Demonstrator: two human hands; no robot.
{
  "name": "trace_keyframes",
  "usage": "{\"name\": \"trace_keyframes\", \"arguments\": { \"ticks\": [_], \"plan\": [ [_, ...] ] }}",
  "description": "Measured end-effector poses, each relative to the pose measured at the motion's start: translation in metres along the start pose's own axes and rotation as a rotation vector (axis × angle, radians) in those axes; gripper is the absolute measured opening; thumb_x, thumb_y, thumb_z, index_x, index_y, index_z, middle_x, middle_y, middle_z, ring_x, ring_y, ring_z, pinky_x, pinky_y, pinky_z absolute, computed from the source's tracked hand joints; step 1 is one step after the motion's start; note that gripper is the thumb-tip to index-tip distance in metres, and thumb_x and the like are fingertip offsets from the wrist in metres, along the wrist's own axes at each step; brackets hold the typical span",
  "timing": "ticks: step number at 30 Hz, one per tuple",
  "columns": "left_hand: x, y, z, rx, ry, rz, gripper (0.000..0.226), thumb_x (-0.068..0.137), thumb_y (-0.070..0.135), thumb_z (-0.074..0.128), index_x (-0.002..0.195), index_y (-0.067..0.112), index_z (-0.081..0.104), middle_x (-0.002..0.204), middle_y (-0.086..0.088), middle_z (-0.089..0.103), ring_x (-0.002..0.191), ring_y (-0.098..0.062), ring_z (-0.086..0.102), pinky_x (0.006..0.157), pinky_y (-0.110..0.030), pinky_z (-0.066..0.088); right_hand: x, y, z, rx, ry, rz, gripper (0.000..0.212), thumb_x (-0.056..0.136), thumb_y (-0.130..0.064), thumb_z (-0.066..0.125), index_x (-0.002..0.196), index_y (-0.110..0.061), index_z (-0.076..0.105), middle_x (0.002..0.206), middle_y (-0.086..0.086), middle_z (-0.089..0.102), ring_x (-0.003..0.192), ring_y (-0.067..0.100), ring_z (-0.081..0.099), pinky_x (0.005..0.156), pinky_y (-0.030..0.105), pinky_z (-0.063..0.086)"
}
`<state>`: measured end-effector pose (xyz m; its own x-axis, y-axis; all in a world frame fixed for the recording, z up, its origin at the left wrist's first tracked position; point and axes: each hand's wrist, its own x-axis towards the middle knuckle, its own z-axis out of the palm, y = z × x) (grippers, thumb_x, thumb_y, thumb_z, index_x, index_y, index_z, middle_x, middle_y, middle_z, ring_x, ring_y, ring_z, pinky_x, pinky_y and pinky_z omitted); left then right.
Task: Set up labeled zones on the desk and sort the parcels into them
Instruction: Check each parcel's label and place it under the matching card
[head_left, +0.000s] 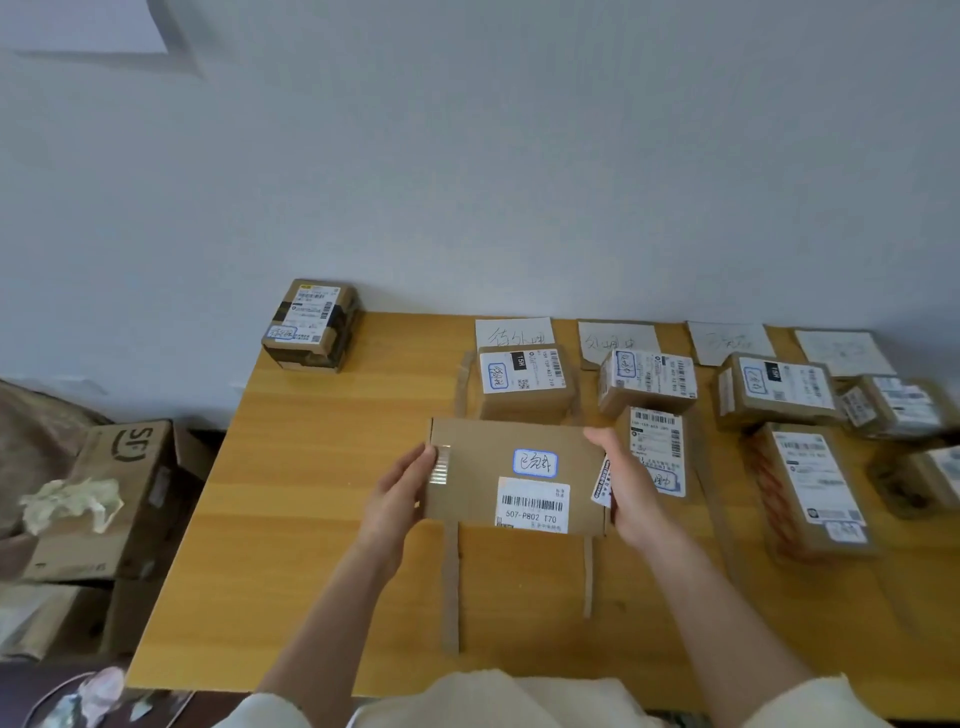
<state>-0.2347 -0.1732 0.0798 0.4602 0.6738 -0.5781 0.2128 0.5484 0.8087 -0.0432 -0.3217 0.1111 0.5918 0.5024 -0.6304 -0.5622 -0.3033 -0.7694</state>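
Observation:
I hold a flat brown parcel with a blue-edged sticker and a barcode label just above the wooden desk. My left hand grips its left end and my right hand its right end. Behind it, handwritten paper zone labels lie along the back edge. Parcels sit under them: one in the first zone, two in the second, two in the third. Tape strips divide the zones.
A stack of parcels stands at the desk's back left corner. More parcels sit at the far right. Cardboard boxes with crumpled paper stand on the floor left of the desk. A wall runs directly behind the desk.

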Motion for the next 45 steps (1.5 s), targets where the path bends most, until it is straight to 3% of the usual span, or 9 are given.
{"name": "trace_keyframes", "arguments": {
  "ticks": [9, 12, 15, 20, 28, 33, 38, 41, 45],
  "plan": [
    [0.0, 0.005, 0.018, 0.073, -0.1, -0.036, 0.025, 0.088, 0.039, 0.064, 0.103, 0.021, 0.074, 0.092, 0.003, 0.073, 0.084, -0.01, 0.065, 0.071, -0.024, 0.05, -0.002, -0.007, -0.018, 0.066, 0.057, 0.006, 0.022, 0.089, -0.042, 0.061, 0.086, -0.02, 0.067, 0.063, -0.002, 0.072, 0.071, 0.021, 0.067, 0.071, 0.036, 0.051],
    [-0.002, 0.007, 0.029, 0.052, -0.104, -0.045, 0.023, 0.089, 0.037, 0.063, 0.103, 0.02, 0.073, 0.093, 0.001, 0.073, 0.084, -0.012, 0.065, 0.076, -0.028, 0.053, -0.001, -0.008, -0.029, 0.117, 0.076, -0.02, 0.023, 0.089, -0.044, 0.062, 0.094, -0.023, 0.069, 0.078, -0.001, 0.077, 0.084, 0.023, 0.07, 0.087, 0.043, 0.053],
    [-0.002, 0.008, 0.042, 0.018, -0.093, -0.06, 0.028, 0.09, 0.035, 0.063, 0.11, 0.017, 0.069, 0.102, -0.003, 0.072, 0.09, -0.017, 0.066, 0.089, -0.035, 0.052, 0.001, -0.004, -0.042, 0.202, 0.084, -0.061, 0.031, 0.09, -0.045, 0.059, 0.111, -0.024, 0.066, 0.096, 0.002, 0.076, 0.096, 0.023, 0.069, 0.083, 0.041, 0.055],
    [-0.003, 0.007, 0.069, -0.025, -0.098, -0.07, 0.025, 0.09, 0.033, 0.064, 0.109, 0.017, 0.068, 0.099, -0.001, 0.071, 0.082, -0.015, 0.066, 0.073, -0.027, 0.052, 0.0, 0.011, -0.057, 0.337, 0.069, -0.057, 0.041, 0.088, -0.044, 0.063, 0.124, -0.026, 0.057, 0.112, 0.007, 0.072, 0.106, 0.023, 0.068, 0.081, 0.036, 0.054],
    [-0.008, -0.011, 0.124, 0.03, -0.179, -0.137, 0.027, 0.089, 0.032, 0.065, 0.11, 0.015, 0.066, 0.102, -0.003, 0.071, 0.086, -0.017, 0.067, 0.071, -0.028, 0.052, -0.006, 0.035, -0.08, 0.268, 0.032, -0.042, 0.033, 0.09, -0.015, 0.066, 0.123, -0.016, 0.061, 0.11, 0.004, 0.073, 0.103, 0.024, 0.069, 0.094, 0.041, 0.055],
    [-0.01, -0.025, 0.165, 0.16, -0.255, -0.144, 0.035, 0.093, 0.03, 0.061, 0.125, 0.016, 0.054, 0.109, -0.002, 0.071, 0.096, -0.019, 0.069, 0.082, -0.033, 0.055, -0.004, 0.029, -0.136, 0.412, 0.2, -0.032, 0.028, 0.093, -0.005, 0.055, 0.119, -0.013, 0.057, 0.105, 0.01, 0.068, 0.094, 0.025, 0.066, 0.075, 0.038, 0.058],
    [-0.007, -0.036, 0.197, 0.239, -0.258, -0.161, 0.035, 0.092, 0.026, 0.062, 0.125, 0.014, 0.056, 0.11, -0.005, 0.071, 0.102, -0.022, 0.068, 0.091, -0.039, 0.054, -0.012, 0.022, -0.21, 0.302, 0.439, -0.062, 0.04, 0.089, -0.005, 0.048, 0.129, -0.012, 0.053, 0.1, 0.009, 0.065, 0.079, 0.019, 0.061, 0.06, 0.031, 0.049],
    [-0.008, -0.041, 0.216, 0.266, -0.261, -0.174, 0.033, 0.09, 0.024, 0.064, 0.122, 0.015, 0.057, 0.113, -0.005, 0.07, 0.102, -0.022, 0.068, 0.084, -0.036, 0.054, -0.016, 0.024, -0.25, 0.293, 0.596, -0.043, 0.041, 0.088, -0.01, 0.05, 0.129, -0.011, 0.053, 0.101, 0.01, 0.066, 0.075, 0.018, 0.06, 0.054, 0.027, 0.045],
    [-0.009, -0.047, 0.237, 0.291, -0.262, -0.18, 0.034, 0.089, 0.024, 0.066, 0.121, 0.017, 0.058, 0.112, -0.004, 0.07, 0.1, -0.02, 0.068, 0.076, -0.031, 0.053, -0.015, 0.027, -0.295, 0.254, 0.749, -0.018, 0.035, 0.088, -0.018, 0.052, 0.123, -0.011, 0.055, 0.104, 0.011, 0.065, 0.078, 0.021, 0.058, 0.062, 0.031, 0.043]
  ]
}}
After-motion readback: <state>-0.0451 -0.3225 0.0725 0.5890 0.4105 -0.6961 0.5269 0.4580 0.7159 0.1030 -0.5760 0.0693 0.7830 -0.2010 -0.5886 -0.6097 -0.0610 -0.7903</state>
